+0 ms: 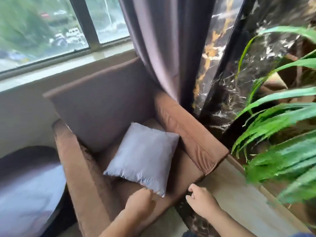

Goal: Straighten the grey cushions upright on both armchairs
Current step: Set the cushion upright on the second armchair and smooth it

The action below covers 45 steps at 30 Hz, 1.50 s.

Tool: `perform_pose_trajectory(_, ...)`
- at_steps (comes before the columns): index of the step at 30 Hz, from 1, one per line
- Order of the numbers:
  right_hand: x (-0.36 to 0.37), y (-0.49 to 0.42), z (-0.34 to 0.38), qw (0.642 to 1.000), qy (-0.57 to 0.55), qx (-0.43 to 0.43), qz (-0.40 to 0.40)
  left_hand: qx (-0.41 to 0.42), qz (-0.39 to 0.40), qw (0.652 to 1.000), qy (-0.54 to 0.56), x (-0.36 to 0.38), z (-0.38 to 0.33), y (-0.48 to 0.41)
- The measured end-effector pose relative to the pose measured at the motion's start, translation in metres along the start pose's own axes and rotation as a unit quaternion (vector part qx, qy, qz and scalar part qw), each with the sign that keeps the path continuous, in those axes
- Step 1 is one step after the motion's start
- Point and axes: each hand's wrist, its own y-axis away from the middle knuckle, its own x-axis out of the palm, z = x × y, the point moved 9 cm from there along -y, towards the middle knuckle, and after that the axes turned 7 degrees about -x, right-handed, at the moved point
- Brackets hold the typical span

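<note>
Nearest me, my left hand pinches the front corner of the grey cushion, while my right hand hovers loosely curled, holding nothing. Beyond them, that cushion lies flat on the brown armchair seat, with the curtain and window behind.

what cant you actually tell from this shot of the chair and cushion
- Left hand grip on the grey cushion: head view, fingertips hidden under its corner.
- Second armchair: head view, outside the frame.
- Rounded object at left: cut by the edge, blurred, unidentifiable.
- Armchair front and legs: hidden behind both forearms.
- Right hand: blurred, seems empty.
</note>
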Motion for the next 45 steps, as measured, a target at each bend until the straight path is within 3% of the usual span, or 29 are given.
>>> perform_pose_trajectory(8, 0.010, -0.150, 0.022, 0.992, 0.053, -0.065, 0.091, -0.139, -0.022, 0.980, 0.141, 0.026, 0.057, -0.093)
perform_pose_trajectory(14, 0.024, -0.277, 0.053, 0.991, 0.063, -0.091, 0.079, -0.249, -0.042, 0.911, 0.325, 0.065, 0.116, -0.187)
perform_pose_trajectory(20, 0.035, -0.394, 0.084, 0.989, 0.090, -0.113, 0.042, -0.352, -0.095, 0.780, 0.509, 0.112, 0.158, -0.235)
perform_pose_trajectory(25, 0.034, -0.471, 0.099, 0.986, 0.098, -0.132, 0.004, -0.350, -0.141, 0.656, 0.654, 0.163, 0.184, -0.281)
perform_pose_trajectory(33, 0.056, -0.536, 0.078, 0.988, 0.035, -0.104, 0.109, -0.315, -0.168, 0.476, 0.803, 0.180, 0.179, -0.304)
perform_pose_trajectory(36, 0.059, -0.545, 0.067, 0.988, 0.044, -0.112, 0.092, -0.317, -0.204, 0.462, 0.802, 0.175, 0.182, -0.302)
perform_pose_trajectory(39, 0.052, -0.526, 0.062, 0.988, 0.049, -0.100, 0.108, -0.326, -0.241, 0.471, 0.783, 0.158, 0.190, -0.291)
perform_pose_trajectory(42, 0.063, -0.494, 0.039, 0.971, 0.007, -0.106, 0.214, -0.308, -0.249, 0.524, 0.754, 0.129, 0.207, -0.289)
perform_pose_trajectory(45, 0.085, -0.469, 0.013, 0.950, -0.138, -0.064, 0.274, -0.281, -0.223, 0.597, 0.717, 0.111, 0.218, -0.298)
